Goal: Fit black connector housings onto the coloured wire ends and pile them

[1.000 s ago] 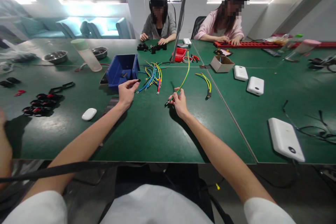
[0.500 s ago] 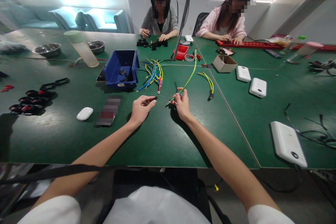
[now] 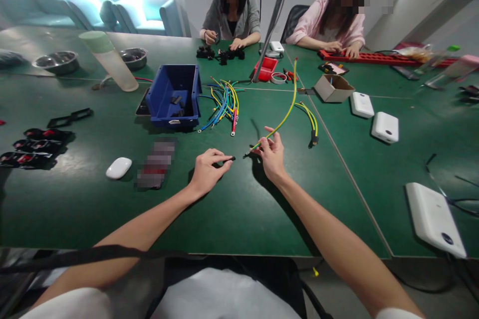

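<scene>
Fingers (image 3: 220, 161) of my left hand (image 3: 207, 172) pinch a short black sleeve (image 3: 228, 159); my right hand (image 3: 272, 153) grips the yellow-green wire (image 3: 286, 112) near its bare end, just above the green surface (image 3: 232, 209). Behind them, a blue bin (image 3: 172, 95) sits beside loose coloured wires (image 3: 223, 104).
</scene>
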Demonstrator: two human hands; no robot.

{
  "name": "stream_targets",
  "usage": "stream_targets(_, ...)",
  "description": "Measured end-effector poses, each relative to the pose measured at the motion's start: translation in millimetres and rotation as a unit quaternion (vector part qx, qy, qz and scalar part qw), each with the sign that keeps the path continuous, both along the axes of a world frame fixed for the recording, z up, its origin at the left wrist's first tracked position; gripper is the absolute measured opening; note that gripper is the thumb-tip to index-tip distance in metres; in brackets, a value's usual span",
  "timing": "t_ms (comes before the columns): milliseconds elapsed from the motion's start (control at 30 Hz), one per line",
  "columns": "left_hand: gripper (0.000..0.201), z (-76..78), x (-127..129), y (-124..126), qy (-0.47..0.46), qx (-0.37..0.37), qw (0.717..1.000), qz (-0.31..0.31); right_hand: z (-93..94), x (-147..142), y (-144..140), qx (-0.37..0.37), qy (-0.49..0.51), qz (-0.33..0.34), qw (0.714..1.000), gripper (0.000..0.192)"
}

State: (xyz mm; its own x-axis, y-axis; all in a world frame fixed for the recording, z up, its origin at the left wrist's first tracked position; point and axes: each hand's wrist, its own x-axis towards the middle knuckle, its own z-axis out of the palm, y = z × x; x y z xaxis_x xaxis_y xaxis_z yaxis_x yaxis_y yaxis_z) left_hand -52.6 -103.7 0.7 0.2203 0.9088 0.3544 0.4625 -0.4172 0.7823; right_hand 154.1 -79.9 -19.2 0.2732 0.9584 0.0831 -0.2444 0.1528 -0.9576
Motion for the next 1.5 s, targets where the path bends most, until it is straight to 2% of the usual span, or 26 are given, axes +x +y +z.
stream_targets(400, 0.017, -1.7, 0, 0, 0.015, -0.013, 1.000, -0.009, 11.5, -11, -14, -0.008, 0.057, 0.021, 0.998, 0.029)
stream_targets(767, 0.016, 1.5, 1, -1, -0.001, -0.012, 1.000, -0.013, 16.2, -14, -21, -0.005, 0.060, 0.025, 0.998, 0.030)
stream_targets(1500, 0.016, 1.1, -1, 1, 0.004, -0.014, 1.000, -0.023, 21.6, -16, -25, 0.026, -0.002, 0.024, 0.999, 0.028)
